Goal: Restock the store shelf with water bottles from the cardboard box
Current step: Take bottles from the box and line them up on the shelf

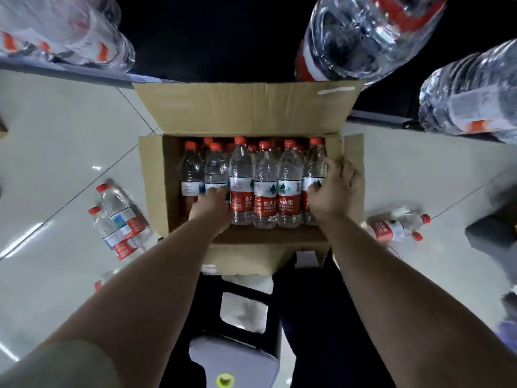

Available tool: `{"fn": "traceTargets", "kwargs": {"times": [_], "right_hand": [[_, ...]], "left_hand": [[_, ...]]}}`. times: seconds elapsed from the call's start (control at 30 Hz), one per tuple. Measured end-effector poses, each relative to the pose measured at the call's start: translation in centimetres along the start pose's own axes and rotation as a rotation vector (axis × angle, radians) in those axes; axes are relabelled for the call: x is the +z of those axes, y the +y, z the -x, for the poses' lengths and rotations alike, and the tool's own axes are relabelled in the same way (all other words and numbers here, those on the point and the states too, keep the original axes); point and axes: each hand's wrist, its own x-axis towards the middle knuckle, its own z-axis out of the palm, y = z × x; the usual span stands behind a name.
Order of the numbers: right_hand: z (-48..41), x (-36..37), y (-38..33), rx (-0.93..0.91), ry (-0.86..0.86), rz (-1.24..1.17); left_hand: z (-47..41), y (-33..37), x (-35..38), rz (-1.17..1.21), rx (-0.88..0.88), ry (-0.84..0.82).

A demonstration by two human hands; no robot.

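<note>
An open cardboard box (243, 110) stands on the floor in front of me, flaps spread. Inside stand several small water bottles (265, 186) with orange-red caps and red-and-white labels. My left hand (212, 205) reaches into the box and closes around a bottle at the left of the front row. My right hand (333, 191) grips the rightmost bottle by its label, next to the right wall of the box. The fingertips of both hands are hidden behind the bottles.
Two bottles (117, 219) lie on the tiled floor left of the box, another pair (397, 228) on the right. Large water jugs (369, 35) sit on the dark shelf above, more at right (472, 93) and top left (64, 29). A black stool (240, 331) stands between my arms.
</note>
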Motion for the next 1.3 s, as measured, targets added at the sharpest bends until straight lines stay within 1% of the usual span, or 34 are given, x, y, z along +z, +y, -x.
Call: {"fn": "traceTargets", "kwargs": {"times": [0.1,0.17,0.2,0.27,0.33,0.4,0.5,0.57,0.67,0.73,0.83,0.93,1.03,1.07,1.13,1.2,1.23,1.27,1.3], "right_hand": [[-0.1,3.9,-2.4,0.010,-0.174,-0.155],[-0.6,6.0,-3.6,0.020,-0.251,-0.228],[-1.0,6.6,-4.1,0.021,-0.241,-0.241],[-2.3,7.1,-4.7,-0.004,-0.144,-0.236],[-3.9,7.0,-5.2,-0.085,-0.057,-0.211],[-5.6,7.0,-5.4,-0.154,-0.106,-0.093],[-7.2,8.1,-5.4,-0.222,-0.260,0.218],[-7.4,9.1,-5.2,-0.264,-0.280,0.302],[-7.3,10.2,-4.8,-0.269,-0.211,0.306],[-7.7,10.4,-4.7,-0.270,-0.191,0.263],[-7.6,9.8,-4.7,-0.256,-0.240,0.224],[-6.4,8.7,-4.4,-0.241,-0.276,0.167],[-5.2,7.9,-4.3,-0.225,-0.290,0.140],[-5.1,7.8,-4.4,-0.220,-0.276,0.151],[-3.8,7.4,-4.3,-0.234,-0.170,0.135],[-1.8,6.9,-4.0,-0.250,-0.036,-0.034],[-0.9,6.9,-3.6,-0.221,-0.035,-0.209],[0.1,6.9,-3.4,-0.166,-0.084,-0.401],[1.1,7.0,-3.1,-0.087,-0.158,-0.561]], "left_hand": [[-2.2,0.9,0.6,0.191,-0.008,0.053],[-4.3,1.2,0.0,0.227,-0.012,0.121],[-5.3,1.4,-0.5,0.240,-0.005,0.178],[-7.1,1.8,-1.7,0.246,0.006,0.287],[-8.9,2.1,-2.5,0.198,0.004,0.328],[-10.5,2.6,-2.9,0.154,-0.016,0.316],[-11.6,3.3,-2.4,0.141,-0.071,0.283],[-11.6,3.7,-1.7,0.061,-0.065,0.293],[-12.0,4.2,-1.1,-0.066,-0.054,0.299],[-12.4,4.5,-1.4,-0.074,-0.079,0.270],[-11.9,4.7,-1.3,-0.031,-0.070,0.263],[-9.8,4.1,-0.6,0.124,-0.030,0.311],[-8.0,2.9,0.0,0.409,0.047,0.372],[-7.6,2.9,0.1,0.540,0.086,0.381],[-6.0,2.6,0.8,0.760,0.164,0.360],[-4.7,2.2,1.3,0.944,0.167,0.301],[-4.1,2.2,1.4,1.023,0.153,0.267],[-3.6,2.1,1.3,1.042,0.140,0.231],[-2.9,2.0,1.3,1.006,0.157,0.190]]}}
